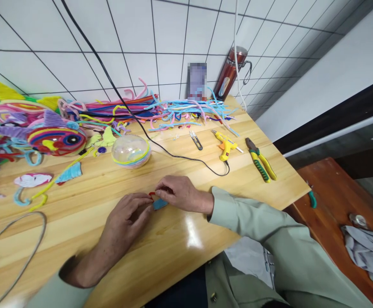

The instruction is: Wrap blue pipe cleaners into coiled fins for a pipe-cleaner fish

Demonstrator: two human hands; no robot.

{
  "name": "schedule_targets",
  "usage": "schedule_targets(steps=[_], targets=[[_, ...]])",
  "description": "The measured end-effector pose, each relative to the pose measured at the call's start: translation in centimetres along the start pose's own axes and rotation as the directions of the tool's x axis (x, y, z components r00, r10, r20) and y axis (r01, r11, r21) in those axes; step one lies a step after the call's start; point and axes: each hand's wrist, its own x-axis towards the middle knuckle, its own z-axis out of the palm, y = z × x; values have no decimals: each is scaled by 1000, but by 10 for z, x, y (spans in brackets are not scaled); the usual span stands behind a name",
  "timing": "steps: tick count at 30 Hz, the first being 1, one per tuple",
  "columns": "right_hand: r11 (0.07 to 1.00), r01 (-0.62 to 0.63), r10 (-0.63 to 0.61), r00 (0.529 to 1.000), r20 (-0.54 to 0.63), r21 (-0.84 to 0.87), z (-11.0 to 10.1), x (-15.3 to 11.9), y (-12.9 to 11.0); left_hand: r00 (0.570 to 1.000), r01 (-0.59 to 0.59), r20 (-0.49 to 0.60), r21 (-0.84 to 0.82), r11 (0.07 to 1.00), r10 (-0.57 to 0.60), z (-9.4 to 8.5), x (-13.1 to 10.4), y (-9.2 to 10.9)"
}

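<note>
Fingertips of two hands, the left hand (125, 220) and the right hand (181, 192), come close together at one small blue piece (160, 205) and one short red strip (152, 195), both on the near side of the clear ball (130, 149) and a little to its right. The right thumb and fingers are drawn together over the blue piece; the left thumb and forefinger curve beside it. Whether either hand is clamped on something I cannot tell, since the fingers cover the contact.

Right of the ball lie three tools: one pair of snips (196, 140), one yellow glue gun (227, 146) and, farthest off, one pair of pliers (259, 160). One black cord (186, 157) passes just beside the ball to the glue gun. Left of the ball are at least two fuzzy fish-like figures (56, 140), one white-and-pink oval (34, 180) and one loose blue fin-like piece (70, 173). Beyond the ball lie fuzzy stems (186, 107), too many to count, and one bottle (229, 75) stands beyond and right.
</note>
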Motion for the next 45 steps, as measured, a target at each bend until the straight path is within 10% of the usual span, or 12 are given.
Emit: schedule_targets(steps=[16,23,28,34,45], targets=[[1000,0,0,1000,19,1,-3,3,-1,967,-248,107,202,947,231,10,-6,-8],[998,1,0,1000,11,-59,-9,3,-13,984,-174,66,110,979,168,7,-1,-4],[929,-168,108,975,-194,-330,-102,-11,-2,990,-130,60,59,990,126,5,1,-1],[519,-697,447,715,-538,-495,-249,14,83,989,-147,29,42,988,146,8,5,-4],[416,-731,569,673,-472,-541,-274,79,174,986,-164,-1,14,986,164,8,8,-1]])
